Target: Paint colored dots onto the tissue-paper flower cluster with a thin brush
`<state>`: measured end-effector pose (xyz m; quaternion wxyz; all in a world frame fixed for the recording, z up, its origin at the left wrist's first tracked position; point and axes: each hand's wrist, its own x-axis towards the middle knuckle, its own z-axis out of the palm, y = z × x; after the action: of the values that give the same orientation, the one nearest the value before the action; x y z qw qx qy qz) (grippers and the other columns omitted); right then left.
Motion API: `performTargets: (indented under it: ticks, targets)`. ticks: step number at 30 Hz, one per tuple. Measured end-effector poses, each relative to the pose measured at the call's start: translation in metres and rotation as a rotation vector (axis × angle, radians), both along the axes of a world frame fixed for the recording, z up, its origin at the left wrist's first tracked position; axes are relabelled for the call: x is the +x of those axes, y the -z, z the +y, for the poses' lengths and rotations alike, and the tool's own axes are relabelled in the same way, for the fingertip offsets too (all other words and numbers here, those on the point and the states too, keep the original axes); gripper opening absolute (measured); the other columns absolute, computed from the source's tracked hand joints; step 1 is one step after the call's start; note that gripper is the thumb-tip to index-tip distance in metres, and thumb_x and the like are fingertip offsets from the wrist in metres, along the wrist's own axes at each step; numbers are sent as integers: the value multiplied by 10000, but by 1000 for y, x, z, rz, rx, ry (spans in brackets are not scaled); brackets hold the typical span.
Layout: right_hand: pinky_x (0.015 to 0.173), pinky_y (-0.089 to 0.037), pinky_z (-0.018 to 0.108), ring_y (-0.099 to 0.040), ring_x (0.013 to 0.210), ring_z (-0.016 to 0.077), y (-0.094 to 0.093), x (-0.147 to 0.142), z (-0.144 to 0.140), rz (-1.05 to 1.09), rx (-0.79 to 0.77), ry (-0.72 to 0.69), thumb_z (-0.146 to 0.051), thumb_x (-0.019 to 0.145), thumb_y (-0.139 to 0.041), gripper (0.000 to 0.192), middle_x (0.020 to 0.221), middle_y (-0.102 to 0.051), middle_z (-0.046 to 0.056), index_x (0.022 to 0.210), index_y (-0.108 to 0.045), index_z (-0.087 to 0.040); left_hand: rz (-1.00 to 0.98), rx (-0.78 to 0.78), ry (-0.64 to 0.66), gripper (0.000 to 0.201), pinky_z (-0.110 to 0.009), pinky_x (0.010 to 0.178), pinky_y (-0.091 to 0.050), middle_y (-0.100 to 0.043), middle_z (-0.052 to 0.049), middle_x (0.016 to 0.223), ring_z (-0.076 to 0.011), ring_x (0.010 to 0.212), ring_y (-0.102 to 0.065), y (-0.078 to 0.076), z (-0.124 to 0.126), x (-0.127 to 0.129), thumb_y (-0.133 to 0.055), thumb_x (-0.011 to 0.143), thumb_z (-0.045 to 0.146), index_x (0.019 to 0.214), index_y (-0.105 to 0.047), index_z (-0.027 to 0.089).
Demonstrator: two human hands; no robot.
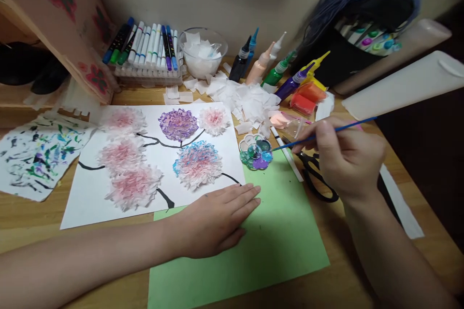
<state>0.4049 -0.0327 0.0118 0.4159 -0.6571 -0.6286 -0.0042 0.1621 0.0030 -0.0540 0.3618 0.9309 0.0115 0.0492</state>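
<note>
My right hand [344, 159] grips a thin blue paintbrush [357, 123], its tip pointing toward a small flower-shaped paint palette [255, 151] with blue, green and purple paint. Flat on a green paper sheet [286, 236] lies my left hand [217, 217], fingers together, its fingertips close to the corner of a white sheet [87, 203]. That white sheet carries several pink, purple and blue tissue-paper flowers [197, 164] on black painted branches.
Black scissors [315, 174] lie under my right hand. Behind are paint bottles [275, 70], a marker rack [148, 53], a glass bowl of tissue squares [203, 50], scattered tissue squares [246, 99], a paint-smeared sheet [36, 154] at left and a white roll [402, 87] at right.
</note>
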Motion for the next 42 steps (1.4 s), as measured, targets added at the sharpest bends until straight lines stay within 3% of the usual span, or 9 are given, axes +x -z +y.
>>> performTargets:
  ticks: [5,15,21,29,34,42]
  targets:
    - [547,-444,298,-604,517,134,0,0,3,-187,-32,-75,-265,957,-446,390,567,-654,-5,591,-578,-237,-1,22,4,518,-453,1152,-350,-336,-195,1544,-304,1424,-334,0,0,1,-459,949,228,1439,-371,85]
    - [567,-448,300,-641,617,146,3,2,6,-226,-39,-52,-286,972,-422,374,668,-694,22,639,-583,-233,29,70,12,526,-430,1163,-334,-307,-166,1565,-284,1430,-328,0,1,1,-454,947,225,1444,-359,80]
    - [561,-441,299,-625,570,146,7,3,8,-256,-30,-46,-291,960,-459,346,584,-653,14,654,-606,-221,33,71,12,520,-434,1160,-340,-308,-171,1563,-298,1426,-333,0,1,1,-454,951,228,1440,-365,75]
    - [577,-456,291,-641,595,140,-2,1,1,-145,69,-55,-259,946,-501,353,625,-681,0,617,-627,-225,39,85,21,520,-441,1157,-346,-318,-173,1558,-294,1424,-339,-2,1,2,-450,951,225,1440,-367,66]
    - [564,-479,315,-633,597,163,-4,-14,-5,136,197,-46,-257,962,-462,323,650,-675,8,745,-701,-248,37,74,17,520,-432,1161,-339,-319,-171,1558,-293,1429,-327,-1,0,1,-448,955,244,1439,-368,71]
    - [713,-534,244,-673,777,123,14,-34,-4,320,-18,-200,-238,977,-443,275,825,-712,-5,869,-696,-223,9,36,9,512,-428,1162,-330,-348,-190,1540,-302,1423,-334,0,0,1,-447,946,242,1416,-393,43]
